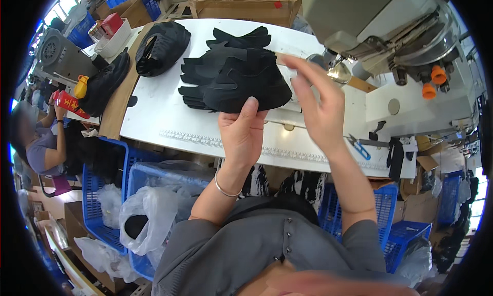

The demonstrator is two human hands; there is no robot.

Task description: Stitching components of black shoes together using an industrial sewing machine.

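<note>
The left hand's [242,134] fingers are lying hidden beneath the black shoe upper [249,85], only the thumb showing. That upper is covering most of the stack of black pieces [226,54] behind it. The right hand [316,103] is blocking the sewing machine's [390,34] needle area, and the machine's top is running off the upper edge. The person at far left [38,142] is blurring into the rim.

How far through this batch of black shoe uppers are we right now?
Done: a finished-looking black shoe lies at the table's far left, though I cannot tell whether it is from this batch. In hand: the left hand grips one black upper piece; the right hand is open beside it, near the sewing machine. Left: a stack of black uppers lies behind.
</note>
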